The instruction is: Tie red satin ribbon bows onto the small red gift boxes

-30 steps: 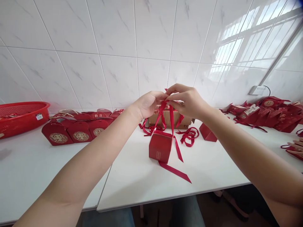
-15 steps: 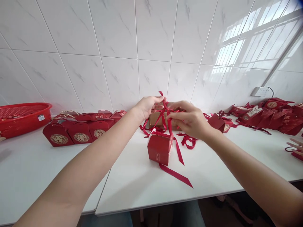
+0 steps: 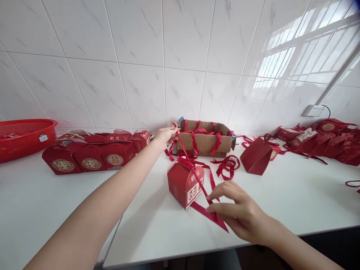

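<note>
A small red gift box (image 3: 177, 182) with white lettering stands on the white table in front of me. Red ribbon (image 3: 184, 148) crosses over its top, where a knot or crossing shows. Beyond the box, my left hand (image 3: 166, 136) pinches one ribbon end, drawn up and away. On the near right side, my right hand (image 3: 239, 210) pinches the other end, so the ribbon runs taut between both hands. A loose ribbon tail lies flat under the box, partly behind my right fingers.
Behind stands a cardboard box (image 3: 202, 144) draped with ribbons. Folded red boxes (image 3: 89, 158) line the left, near a red plastic basket (image 3: 28, 140). At right sit a red box (image 3: 256, 156) and a pile of red boxes (image 3: 329, 142). A power strip (image 3: 313, 110) is by the wall.
My hands have moved apart from above the box: the left away and leftward, the right down toward me. The ribbon is now stretched, and the box has turned, showing its lettered end.
</note>
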`<action>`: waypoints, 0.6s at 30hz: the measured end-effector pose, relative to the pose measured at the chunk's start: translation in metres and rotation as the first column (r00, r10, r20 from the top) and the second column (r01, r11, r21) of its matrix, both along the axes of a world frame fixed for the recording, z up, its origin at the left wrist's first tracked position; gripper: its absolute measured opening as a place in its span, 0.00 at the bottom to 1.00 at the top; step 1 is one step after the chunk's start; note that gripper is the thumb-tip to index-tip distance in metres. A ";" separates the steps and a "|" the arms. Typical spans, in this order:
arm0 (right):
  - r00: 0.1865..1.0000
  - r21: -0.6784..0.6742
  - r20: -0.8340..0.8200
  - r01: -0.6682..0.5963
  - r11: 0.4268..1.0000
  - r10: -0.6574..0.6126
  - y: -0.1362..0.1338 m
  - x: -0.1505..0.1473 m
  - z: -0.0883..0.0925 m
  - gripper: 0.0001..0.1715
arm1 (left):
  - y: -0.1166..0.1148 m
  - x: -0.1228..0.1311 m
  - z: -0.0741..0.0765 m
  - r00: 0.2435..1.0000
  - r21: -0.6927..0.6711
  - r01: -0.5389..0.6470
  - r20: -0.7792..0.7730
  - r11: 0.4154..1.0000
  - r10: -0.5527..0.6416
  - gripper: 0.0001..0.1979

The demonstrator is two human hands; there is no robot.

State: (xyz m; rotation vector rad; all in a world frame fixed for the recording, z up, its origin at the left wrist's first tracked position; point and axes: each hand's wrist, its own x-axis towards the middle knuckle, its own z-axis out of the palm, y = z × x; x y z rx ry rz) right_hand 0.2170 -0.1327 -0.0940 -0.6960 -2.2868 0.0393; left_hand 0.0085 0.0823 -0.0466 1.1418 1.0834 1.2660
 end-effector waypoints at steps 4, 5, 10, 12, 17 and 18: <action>0.999 -0.096 -0.045 -0.033 0.995 0.029 -0.012 0.004 -0.003 0.21 | 0.011 -0.001 -0.023 1.000 -0.043 0.006 0.009 0.999 -0.006 0.06; 0.998 -0.121 -0.057 -0.041 0.992 0.034 -0.014 0.005 -0.003 0.21 | 0.014 -0.001 -0.028 1.000 -0.051 0.009 0.011 0.999 -0.008 0.06; 0.996 -0.199 -0.016 -0.084 0.976 0.082 -0.019 0.008 -0.003 0.22 | 0.024 -0.001 -0.054 1.000 -0.114 0.008 -0.016 0.993 -0.010 0.07; 0.996 -0.226 0.020 -0.086 0.970 0.092 -0.021 0.009 -0.003 0.23 | 0.026 0.000 -0.061 0.999 -0.148 0.002 -0.034 0.989 -0.007 0.12; 0.995 -0.311 -0.018 -0.099 0.945 0.098 -0.025 0.012 -0.005 0.16 | 0.030 0.002 -0.072 0.999 -0.202 -0.029 -0.050 0.979 0.019 0.16; 0.993 -0.321 -0.052 -0.121 0.939 0.110 -0.026 0.012 -0.006 0.11 | 0.032 0.001 -0.074 0.998 -0.211 -0.042 -0.051 0.977 0.031 0.16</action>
